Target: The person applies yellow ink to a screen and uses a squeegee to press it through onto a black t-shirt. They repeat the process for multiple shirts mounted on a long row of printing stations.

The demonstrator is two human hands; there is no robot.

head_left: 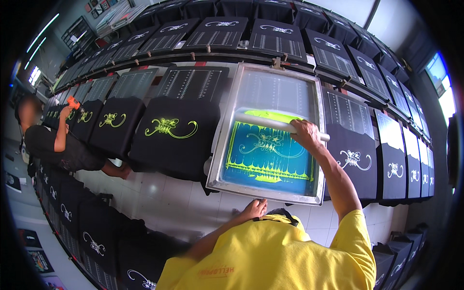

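A screen-printing frame (319,111) with a metal rim lies over one of the boards in the middle. Its blue-green mesh (241,151) carries a curling floral design, with neon yellow-green ink (270,115) along the far side and streaks near the front. My right hand (305,134) is wrapped round the right part of a pale squeegee (263,121), which lies crosswise on the mesh. Its blade is hidden. At the frame's near edge, my left hand (255,209) has its fingers curled against the rim. The cloth under the frame is hidden.
Black shirts with yellow-green prints (170,128) lie on boards to the left; those at right (355,159) have white prints. A rail (208,50) runs behind the frame. At far left a co-worker (58,145) holds an orange tool (73,102). More shirts (92,241) line the lower left.
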